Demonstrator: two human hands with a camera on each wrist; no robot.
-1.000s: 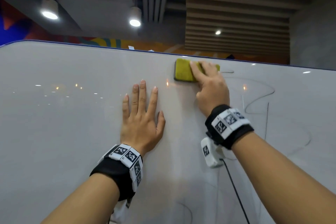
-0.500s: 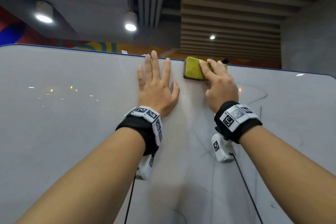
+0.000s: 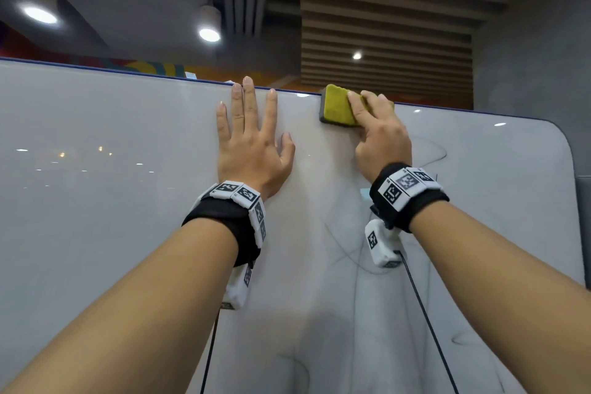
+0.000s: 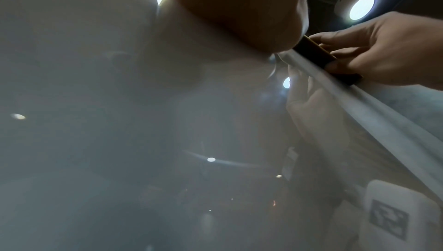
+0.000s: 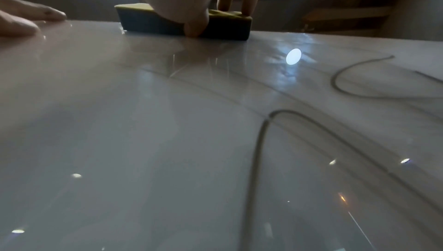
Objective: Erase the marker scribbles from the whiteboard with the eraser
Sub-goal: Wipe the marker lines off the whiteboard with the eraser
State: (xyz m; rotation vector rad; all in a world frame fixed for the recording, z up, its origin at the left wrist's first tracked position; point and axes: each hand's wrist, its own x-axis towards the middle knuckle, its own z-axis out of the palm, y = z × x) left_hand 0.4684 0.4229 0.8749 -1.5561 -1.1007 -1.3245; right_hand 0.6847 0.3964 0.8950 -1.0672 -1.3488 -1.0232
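Right hand [image 3: 382, 137] grips the eraser [image 3: 339, 105]: fingers curl over its yellow top, and the thumb pinches the dark long side, as the right wrist view shows. Left hand [image 3: 252, 144] holds nothing; its fingers lie straight and spread, palm flat on the whiteboard [image 3: 96, 217], fingertips at the top edge.

Largest item first: the whiteboard fills the head view, glossy, with ceiling lights reflected in it, and its rounded upper right corner is in sight. The eraser sits at the very top edge, dark felt face on the surface, just right of the left hand but not touching it. Its long axis runs roughly along the top edge.

Key relation for the next stroke: the remaining marker scribbles [image 5: 261, 141] lie below and to the right of the eraser, toward the wrist and forearm of the hand that holds it. My judgement is that the stroke has to travel down and rightward from the edge, with the long side leading so the widest band gets wiped. The right hand is the nearer one to the marks; the left only braces.

Counts: one whiteboard, one eraser, two hands, one wristband with a camera unit on each wrist. Two dark curved strokes show clearly in the right wrist view, plus several fainter lines and smears lower down in the head view; exact number of those cannot be told
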